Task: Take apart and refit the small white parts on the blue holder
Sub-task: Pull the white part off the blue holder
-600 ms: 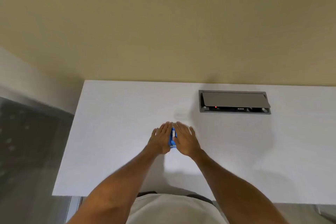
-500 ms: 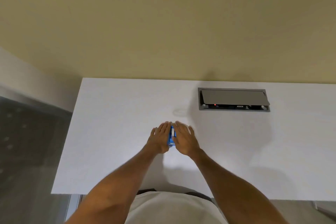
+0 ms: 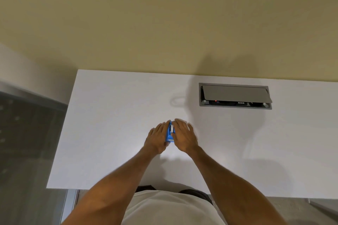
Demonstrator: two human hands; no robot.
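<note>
A small blue holder (image 3: 168,134) with white parts (image 3: 172,129) on it rests on the white table (image 3: 109,124), a little left of centre. My left hand (image 3: 157,138) presses flat against its left side. My right hand (image 3: 183,137) lies against its right side, fingers stretched forward and partly over it. Both hands cup the holder between them, so most of it is hidden. Only a narrow blue strip with a white piece shows in the gap.
A grey cable box (image 3: 235,96) with its lid half open is set into the table at the back right. A beige wall rises behind the table. The table's left edge drops to a dark floor (image 3: 27,142).
Both hands stay cupped around the blue holder. The view has tilted slightly, and the hands have barely shifted on the table.
</note>
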